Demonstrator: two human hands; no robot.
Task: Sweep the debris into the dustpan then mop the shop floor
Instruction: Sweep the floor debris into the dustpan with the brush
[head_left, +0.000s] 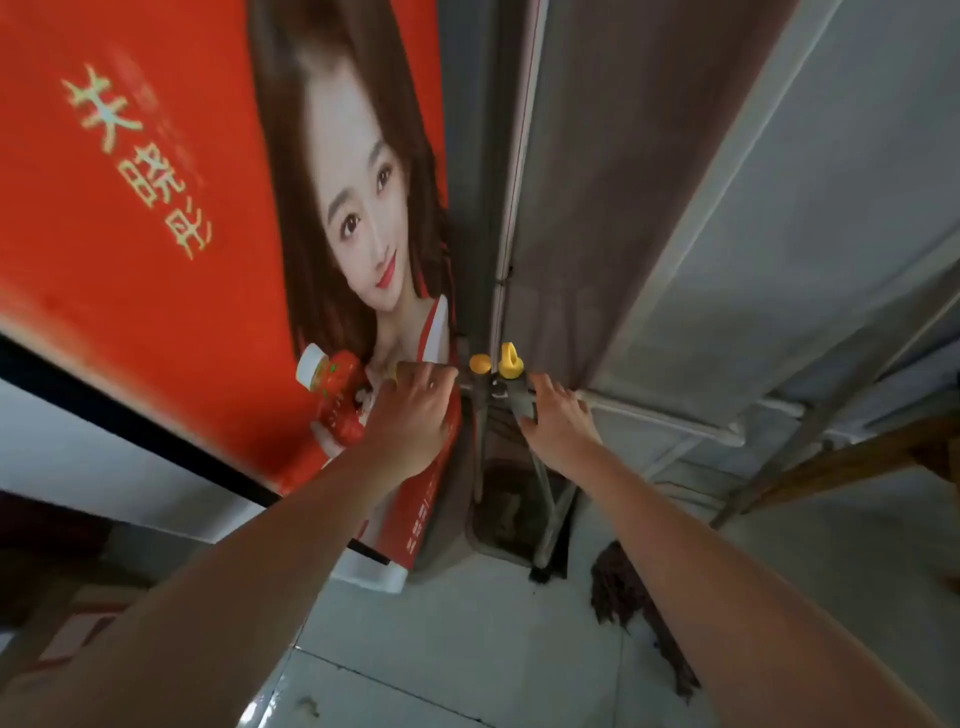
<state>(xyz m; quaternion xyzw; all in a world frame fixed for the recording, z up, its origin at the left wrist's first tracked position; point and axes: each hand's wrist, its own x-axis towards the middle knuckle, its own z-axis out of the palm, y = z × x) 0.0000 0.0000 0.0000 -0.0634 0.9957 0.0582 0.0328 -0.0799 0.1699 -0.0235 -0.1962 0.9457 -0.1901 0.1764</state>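
Both hands up at the corner, reaching in!
Red poster (130, 208) on the left, tiled floor (467, 649) below with the mop head (618, 587) lying on it; left hand (415, 415) fingers spread apart, right hand (558, 421) against a yellow-capped handle (510, 364), grip impossible to tell.

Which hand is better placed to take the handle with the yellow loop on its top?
Right. The right hand is at the dark grip just under the yellow loop, fingers open towards it. The left hand is spread over the red poster, beyond the other, round-capped handle.
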